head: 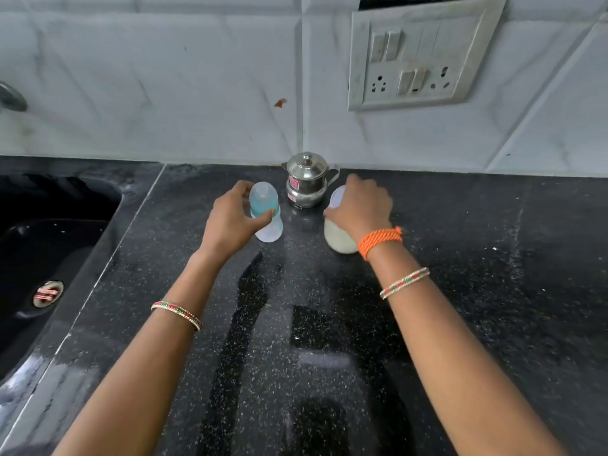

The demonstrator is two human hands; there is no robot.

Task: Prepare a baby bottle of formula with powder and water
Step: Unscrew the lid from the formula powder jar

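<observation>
A clear baby bottle (267,222) with a blue collar and a see-through cap stands upright on the black speckled counter (296,324). My left hand (230,222) is wrapped around its collar from the left. To the right stands a see-through jar of whitish powder (337,236) with a pale lid. My right hand (362,205) covers the jar's top and grips the lid. Between and behind the two stands a small steel pot (306,181) with a knobbed lid and a side handle.
A black sink (49,245) with a drain lies at the left, beside the counter's edge. A white tiled wall rises behind, with a switch and socket panel (418,60) at the upper right. A metal tap fitting (11,97) shows at the far left.
</observation>
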